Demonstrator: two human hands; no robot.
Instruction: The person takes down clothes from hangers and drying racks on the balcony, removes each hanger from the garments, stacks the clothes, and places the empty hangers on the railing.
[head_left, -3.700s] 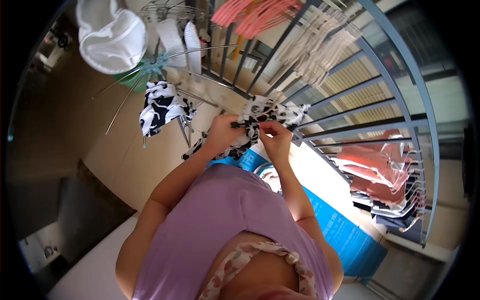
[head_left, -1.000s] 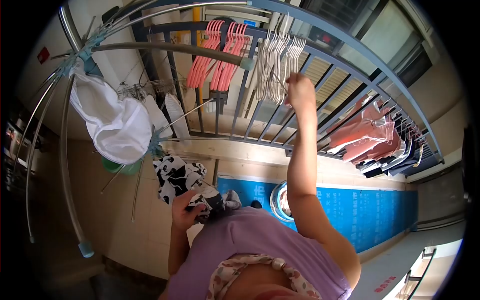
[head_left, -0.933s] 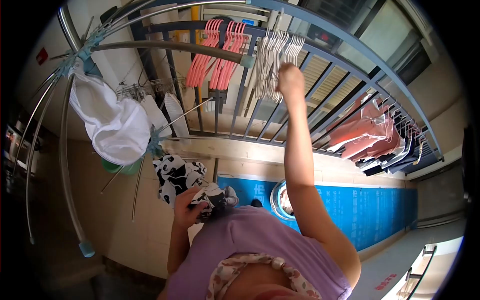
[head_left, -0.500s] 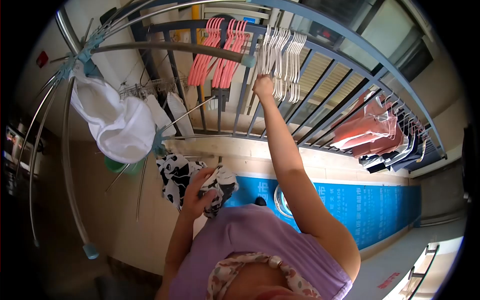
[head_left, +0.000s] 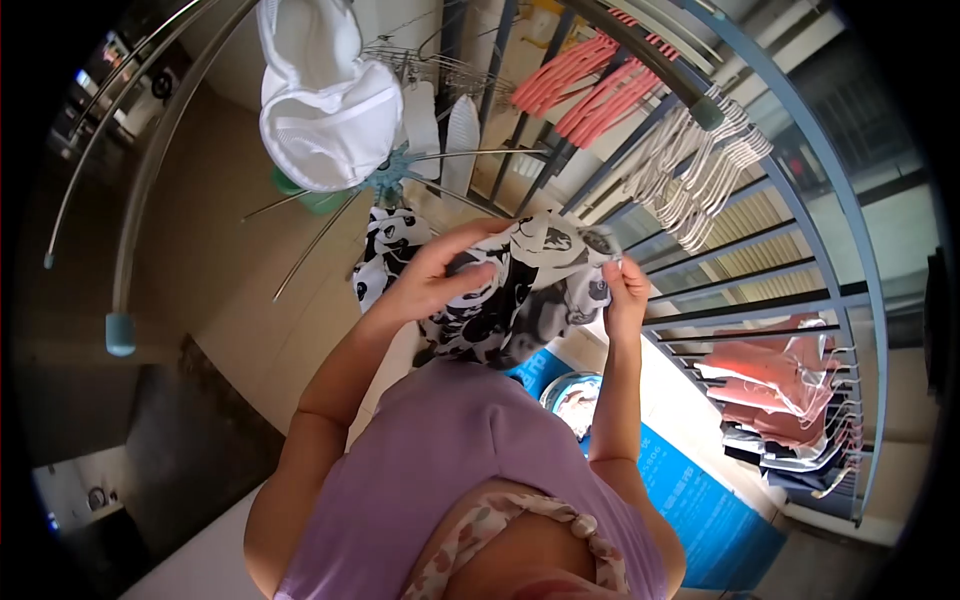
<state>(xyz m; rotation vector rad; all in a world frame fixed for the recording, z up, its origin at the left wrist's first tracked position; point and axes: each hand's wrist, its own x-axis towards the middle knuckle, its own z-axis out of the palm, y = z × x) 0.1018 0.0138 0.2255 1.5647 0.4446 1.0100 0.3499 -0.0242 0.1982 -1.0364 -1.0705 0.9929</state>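
Observation:
A black-and-white panda-print cloth (head_left: pixel 525 290) is spread between my two hands in front of my chest. My left hand (head_left: pixel 445 275) is closed on its left part, the thumb lying over the fabric. At the cloth's upper right edge, my right hand (head_left: pixel 626 283) pinches the fabric between thumb and fingers. Another panda-print cloth (head_left: pixel 385 250) hangs on the folding rack (head_left: pixel 388 176) just left of my left hand. White hangers (head_left: pixel 700 165) and pink hangers (head_left: pixel 595 85) hang on the railing beyond my right hand.
White padded items (head_left: pixel 330 110) hang at upper left near long metal rack arms (head_left: pixel 150 190). The dark railing (head_left: pixel 800 200) curves along the right, with pink and dark clothes (head_left: pixel 775 380) on hangers. A basin (head_left: pixel 573 400) stands on a blue mat (head_left: pixel 690 510) below.
My right hand has left the white hangers and come down to grip the cloth's right edge. The cloth, bunched in my left hand before, is now spread wider. The view has turned.

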